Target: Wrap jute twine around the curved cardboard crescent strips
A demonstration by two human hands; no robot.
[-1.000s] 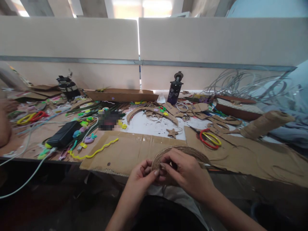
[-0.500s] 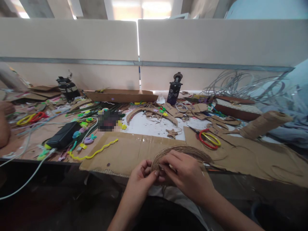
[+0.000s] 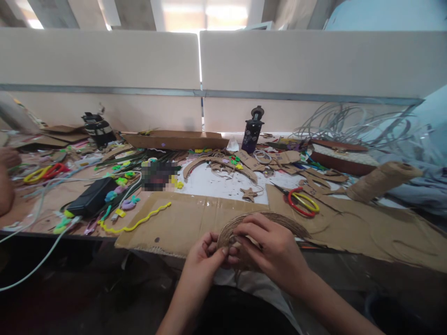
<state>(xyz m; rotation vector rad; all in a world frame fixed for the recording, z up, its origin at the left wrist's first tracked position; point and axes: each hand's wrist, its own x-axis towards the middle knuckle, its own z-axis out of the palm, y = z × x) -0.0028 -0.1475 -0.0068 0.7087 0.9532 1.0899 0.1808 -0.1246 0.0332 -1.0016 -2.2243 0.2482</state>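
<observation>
A curved cardboard piece wound with jute twine (image 3: pixel 279 219) lies at the near edge of the table, on a flat cardboard sheet (image 3: pixel 185 218). My left hand (image 3: pixel 206 258) pinches its left end with closed fingers. My right hand (image 3: pixel 270 249) lies over its middle, fingertips pinched on the twine next to the left thumb. A strand of twine runs off to the right toward a twine spool (image 3: pixel 382 180).
Red and yellow scissors (image 3: pixel 302 201), a cardboard star (image 3: pixel 250 193) and cardboard offcuts lie behind the hands. A yellow pipe cleaner (image 3: pixel 134 222), a black box (image 3: pixel 91 195), cables and a dark bottle (image 3: pixel 252 130) sit further back. Another person's arm (image 3: pixel 6 186) shows at the far left.
My right hand has shifted slightly up and left along the wrapped piece. The left hand keeps its pinch on the end.
</observation>
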